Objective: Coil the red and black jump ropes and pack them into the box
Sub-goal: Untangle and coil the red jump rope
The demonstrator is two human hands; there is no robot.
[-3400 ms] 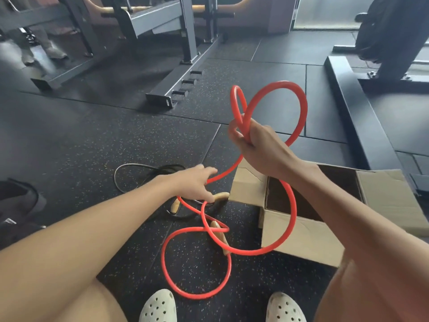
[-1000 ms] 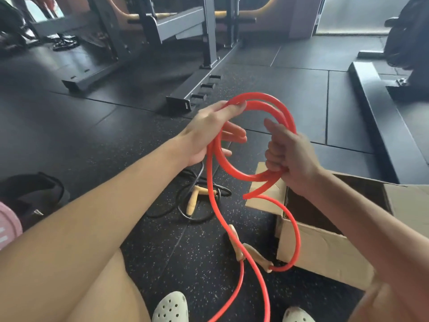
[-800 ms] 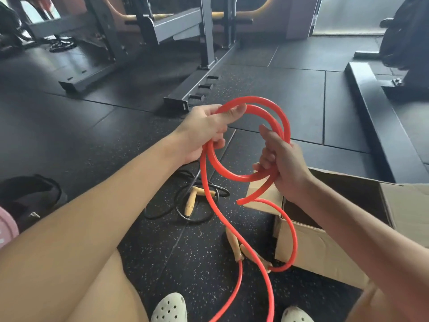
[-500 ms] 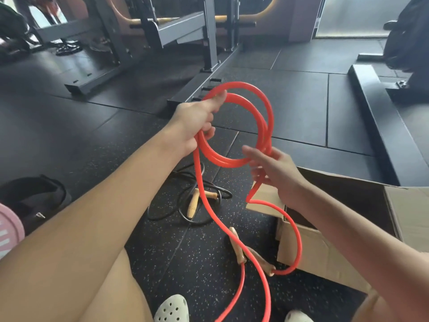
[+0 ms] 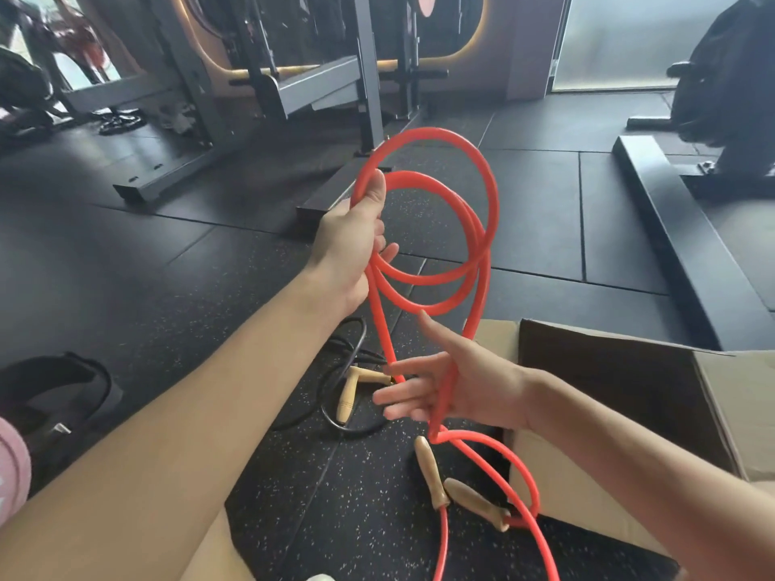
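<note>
Aloft, the left hand [image 5: 355, 245] clamps its fingers on the red jump rope [image 5: 430, 133] coils; the right hand [image 5: 469, 387] lies splayed, a strand crossing its palm.

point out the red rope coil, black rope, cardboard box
red rubber jump rope coil [image 5: 434, 132]: head view, top of loop
black jump rope on floor [image 5: 348, 396]: head view, wooden handle
open brown cardboard box [image 5: 629, 371]: head view, inner wall
</note>
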